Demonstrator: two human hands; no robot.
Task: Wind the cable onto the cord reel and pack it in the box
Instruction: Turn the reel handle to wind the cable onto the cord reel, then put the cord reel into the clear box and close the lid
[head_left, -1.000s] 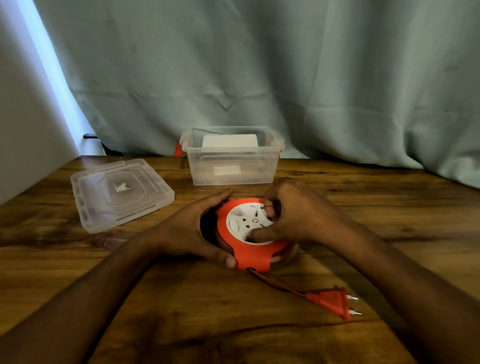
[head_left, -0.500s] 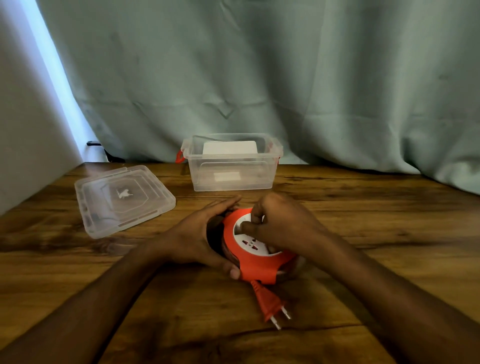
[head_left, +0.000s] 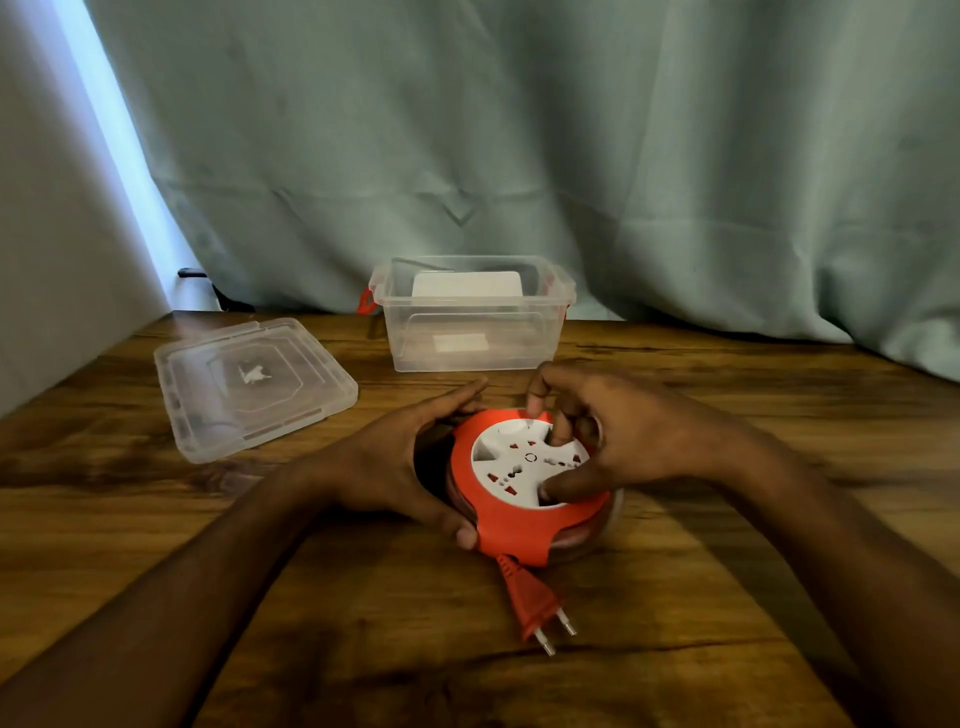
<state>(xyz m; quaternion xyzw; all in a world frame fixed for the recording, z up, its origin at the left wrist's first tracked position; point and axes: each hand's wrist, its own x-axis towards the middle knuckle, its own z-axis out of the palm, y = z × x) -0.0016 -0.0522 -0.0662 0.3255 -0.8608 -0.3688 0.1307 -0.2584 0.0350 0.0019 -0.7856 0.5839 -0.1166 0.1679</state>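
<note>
A round orange cord reel (head_left: 519, 525) with a white socket face lies on the wooden table (head_left: 675, 597), near its middle. My left hand (head_left: 395, 462) cups the reel's left side, thumb at the front edge. My right hand (head_left: 618, 431) rests on top, fingers and thumb pinching the white face. The orange plug (head_left: 535, 603) sticks out from the reel's front edge, its two pins pointing toward me; no loose cable shows. The clear plastic box (head_left: 470, 317) stands open behind the reel.
The clear lid (head_left: 249, 384) lies flat at the left of the box. The box has orange side latches and something white stands behind or inside it. A grey-green curtain hangs along the table's far edge, and a wall runs on the left.
The cable has been drawn into the reel: the plug slid from the front right up against the reel's edge. My right hand turned on the white face.
</note>
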